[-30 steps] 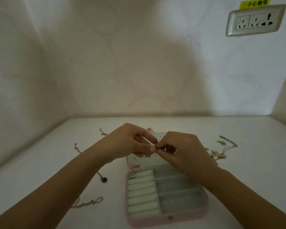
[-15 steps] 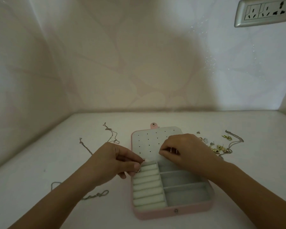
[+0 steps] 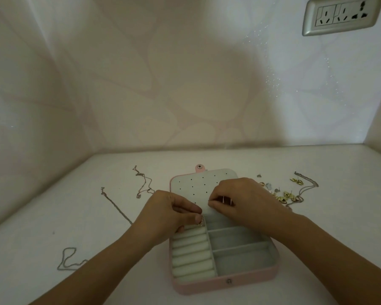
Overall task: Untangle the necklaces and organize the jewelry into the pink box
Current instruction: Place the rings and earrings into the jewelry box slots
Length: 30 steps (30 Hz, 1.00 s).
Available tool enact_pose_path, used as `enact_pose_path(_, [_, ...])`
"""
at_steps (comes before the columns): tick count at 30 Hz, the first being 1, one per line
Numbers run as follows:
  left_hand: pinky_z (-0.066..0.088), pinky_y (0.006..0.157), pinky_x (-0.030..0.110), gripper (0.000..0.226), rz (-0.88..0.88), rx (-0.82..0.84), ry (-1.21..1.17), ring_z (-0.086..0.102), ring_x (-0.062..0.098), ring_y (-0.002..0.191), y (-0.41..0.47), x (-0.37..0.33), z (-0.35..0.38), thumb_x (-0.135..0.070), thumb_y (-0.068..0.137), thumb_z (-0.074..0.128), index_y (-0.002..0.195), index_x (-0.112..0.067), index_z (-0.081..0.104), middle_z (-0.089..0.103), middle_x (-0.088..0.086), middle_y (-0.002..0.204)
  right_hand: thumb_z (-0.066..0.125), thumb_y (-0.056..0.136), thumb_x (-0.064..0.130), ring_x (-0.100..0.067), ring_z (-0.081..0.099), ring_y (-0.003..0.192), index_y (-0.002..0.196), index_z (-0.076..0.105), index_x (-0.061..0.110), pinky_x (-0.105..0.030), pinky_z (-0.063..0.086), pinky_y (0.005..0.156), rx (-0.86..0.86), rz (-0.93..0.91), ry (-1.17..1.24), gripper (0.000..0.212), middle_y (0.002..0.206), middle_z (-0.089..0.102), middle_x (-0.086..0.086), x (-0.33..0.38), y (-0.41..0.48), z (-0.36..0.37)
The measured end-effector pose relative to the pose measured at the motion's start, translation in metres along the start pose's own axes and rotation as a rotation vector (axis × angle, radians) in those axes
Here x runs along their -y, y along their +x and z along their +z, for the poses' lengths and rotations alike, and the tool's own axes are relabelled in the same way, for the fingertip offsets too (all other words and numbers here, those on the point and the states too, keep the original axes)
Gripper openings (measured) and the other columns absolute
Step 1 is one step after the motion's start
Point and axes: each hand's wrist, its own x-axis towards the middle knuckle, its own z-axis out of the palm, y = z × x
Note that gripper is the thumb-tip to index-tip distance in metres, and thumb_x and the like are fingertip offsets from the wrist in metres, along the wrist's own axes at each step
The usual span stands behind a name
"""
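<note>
I find the left hand (image 3: pixel 167 214) pinching a small silver piece (image 3: pixel 200 223) over the ring rolls (image 3: pixel 191 246) of the pink box (image 3: pixel 229 282). The right hand (image 3: pixel 246 199) pinches thin pins (image 3: pixel 223 199). I advise pressing the piece squarely between rolls.

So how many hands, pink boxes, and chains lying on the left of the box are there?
Hands: 2 (left hand, right hand)
Pink box: 1
Chains left of the box: 3 (far chain, long chain, near chain)
Total: 6
</note>
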Motion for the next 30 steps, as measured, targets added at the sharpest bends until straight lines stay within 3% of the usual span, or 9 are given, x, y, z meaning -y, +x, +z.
enact_pose_path(8, [0.044, 0.049, 0.016, 0.011, 0.007, 0.021, 0.034, 0.053, 0.005, 0.044, 0.0011, 0.0059, -0.0008, -0.001, 0.074, 0.077, 0.079, -0.011, 0.076, 0.071, 0.002, 0.062, 0.053, 0.094, 0.035, -0.006, 0.058, 0.082, 0.095, 0.071, 0.022, -0.028, 0.047, 0.077, 0.012, -0.002, 0.000, 0.022, 0.092, 0.067, 0.010, -0.0012, 0.0001, 0.0012])
enact_pose_path(12, [0.045, 0.057, 0.009, 0.010, 0.097, -0.003, 0.223, 0.061, -0.004, 0.056, 0.0002, 0.0049, -0.0023, -0.017, 0.072, 0.081, 0.077, -0.025, 0.077, 0.071, -0.011, 0.063, 0.054, 0.093, 0.034, -0.004, 0.055, 0.077, 0.093, 0.071, 0.022, -0.027, 0.047, 0.075, 0.010, -0.003, 0.005, 0.021, 0.088, 0.066, 0.010, -0.0011, 0.0003, 0.0013])
enact_pose_path(15, [0.039, 0.053, 0.006, 0.011, 0.160, -0.007, 0.357, 0.054, -0.008, 0.053, 0.0005, 0.0061, -0.0046, -0.026, 0.071, 0.082, 0.074, -0.033, 0.074, 0.064, -0.019, 0.058, 0.055, 0.093, 0.034, -0.004, 0.056, 0.077, 0.092, 0.071, 0.022, -0.028, 0.047, 0.075, 0.011, 0.000, 0.015, 0.020, 0.087, 0.066, 0.011, -0.0016, -0.0002, 0.0016])
enact_pose_path(19, [0.037, 0.054, 0.006, 0.010, 0.254, -0.003, 0.464, 0.050, -0.012, 0.056, 0.0006, 0.0046, -0.0027, -0.027, 0.074, 0.080, 0.082, -0.028, 0.075, 0.057, -0.020, 0.056, 0.054, 0.093, 0.035, -0.004, 0.055, 0.078, 0.095, 0.071, 0.023, -0.027, 0.047, 0.076, 0.011, 0.004, 0.005, 0.021, 0.089, 0.065, 0.011, -0.0007, -0.0002, 0.0011])
enact_pose_path(25, [0.038, 0.061, 0.005, 0.009, 0.305, 0.016, 0.525, 0.051, -0.014, 0.067, 0.0056, 0.0036, -0.0001, -0.026, 0.075, 0.078, 0.084, -0.027, 0.075, 0.060, -0.017, 0.067, 0.054, 0.093, 0.035, 0.000, 0.047, 0.074, 0.097, 0.071, 0.024, -0.022, 0.044, 0.074, 0.011, 0.007, -0.004, 0.021, 0.090, 0.063, 0.011, -0.0020, 0.0002, 0.0013])
enact_pose_path(30, [0.035, 0.060, 0.004, 0.009, 0.331, 0.065, 0.554, 0.049, -0.018, 0.061, 0.0088, -0.0018, -0.0029, -0.021, 0.078, 0.076, 0.087, -0.023, 0.077, 0.056, -0.024, 0.056, 0.054, 0.093, 0.034, 0.000, 0.046, 0.074, 0.098, 0.071, 0.026, -0.023, 0.045, 0.074, 0.024, 0.013, -0.006, 0.019, 0.091, 0.060, 0.013, -0.0022, 0.0006, 0.0020])
